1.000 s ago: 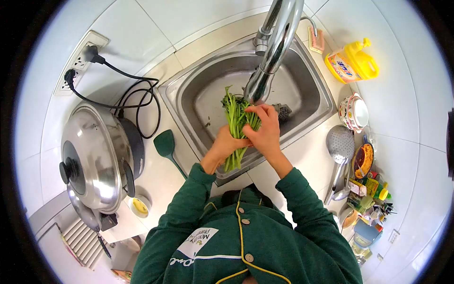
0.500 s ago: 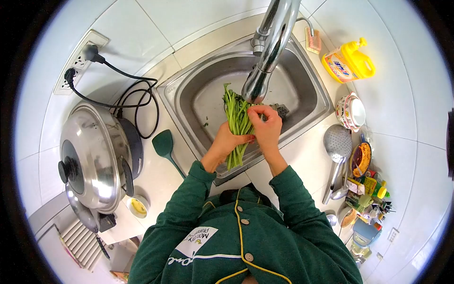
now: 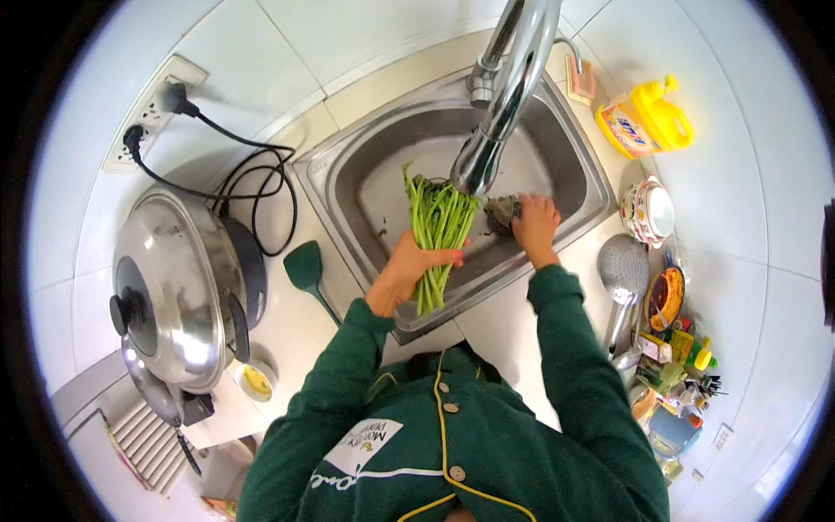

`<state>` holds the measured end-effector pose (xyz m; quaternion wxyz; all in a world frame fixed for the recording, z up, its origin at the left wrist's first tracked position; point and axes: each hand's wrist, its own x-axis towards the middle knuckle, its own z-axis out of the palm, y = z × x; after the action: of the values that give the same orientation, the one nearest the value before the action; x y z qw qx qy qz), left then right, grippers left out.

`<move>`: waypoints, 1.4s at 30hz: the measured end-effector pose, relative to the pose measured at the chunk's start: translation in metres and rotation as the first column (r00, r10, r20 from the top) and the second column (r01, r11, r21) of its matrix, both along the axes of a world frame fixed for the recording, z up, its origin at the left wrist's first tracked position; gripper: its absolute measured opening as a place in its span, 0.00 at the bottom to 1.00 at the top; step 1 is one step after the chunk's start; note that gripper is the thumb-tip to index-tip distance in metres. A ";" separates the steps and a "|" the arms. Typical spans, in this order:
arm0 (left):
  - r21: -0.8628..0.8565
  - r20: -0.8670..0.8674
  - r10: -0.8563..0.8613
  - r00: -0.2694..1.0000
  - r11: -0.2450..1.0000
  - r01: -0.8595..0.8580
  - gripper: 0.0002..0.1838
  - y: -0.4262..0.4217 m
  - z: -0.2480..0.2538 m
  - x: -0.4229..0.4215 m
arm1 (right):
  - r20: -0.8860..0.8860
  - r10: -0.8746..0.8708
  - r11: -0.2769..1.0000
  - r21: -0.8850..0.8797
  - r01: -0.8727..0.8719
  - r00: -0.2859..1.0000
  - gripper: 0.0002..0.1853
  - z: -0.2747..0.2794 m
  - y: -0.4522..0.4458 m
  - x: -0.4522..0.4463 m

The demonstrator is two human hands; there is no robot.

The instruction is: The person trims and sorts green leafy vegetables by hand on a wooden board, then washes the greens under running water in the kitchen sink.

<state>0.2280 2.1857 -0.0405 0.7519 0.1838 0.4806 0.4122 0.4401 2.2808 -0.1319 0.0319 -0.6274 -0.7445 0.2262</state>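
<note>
A bundle of green leafy-vegetable stalks [image 3: 442, 222] hangs over the sink [image 3: 383, 161], its cut ends pointing toward me. My left hand [image 3: 410, 268] is closed around the lower part of the stalks. To the right of the bundle, a dark, wet-looking clump [image 3: 502, 216] lies in the basin; I cannot make out exactly what it is. My right hand [image 3: 537, 228] is at the clump's right side, fingers apart and slightly bent, with no stalk visible in them. Above the bundle's tips hangs the chrome faucet head [image 3: 477, 165]; no water stream shows.
Left of the sink lie a green spatula [image 3: 303, 265], a large lidded steel pot [image 3: 178, 287] and black cords [image 3: 261, 174]. A small bowl [image 3: 256, 380] stands near the pot. On the right are a yellow detergent jug [image 3: 642, 120], stacked bowls [image 3: 647, 211] and a skimmer [image 3: 623, 268].
My right hand has left the stalks and moved right to the dark clump. My left hand still grips the bundle in nearly the same place. The view has shifted slightly.
</note>
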 end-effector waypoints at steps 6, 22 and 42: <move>0.049 0.049 0.071 0.996 0.996 -0.073 0.20 -0.004 -0.005 -0.001 | -0.723 -0.524 0.843 -0.517 0.150 0.451 0.13 0.054 -0.037 -0.056; 0.008 0.122 0.193 0.974 0.981 -0.195 0.19 -0.013 -0.001 0.001 | -0.715 -0.228 0.974 -0.183 0.138 0.661 0.09 0.102 -0.061 -0.074; 0.106 0.063 0.089 0.994 0.990 -0.096 0.22 -0.012 -0.001 -0.012 | -0.754 -0.650 0.758 -0.637 -0.136 -0.094 0.10 0.072 -0.027 -0.023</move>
<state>0.2165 2.1741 -0.0411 0.7345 0.1899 0.4435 0.4772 0.4167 2.2536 -0.0597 0.4212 -0.3892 -0.2397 0.7834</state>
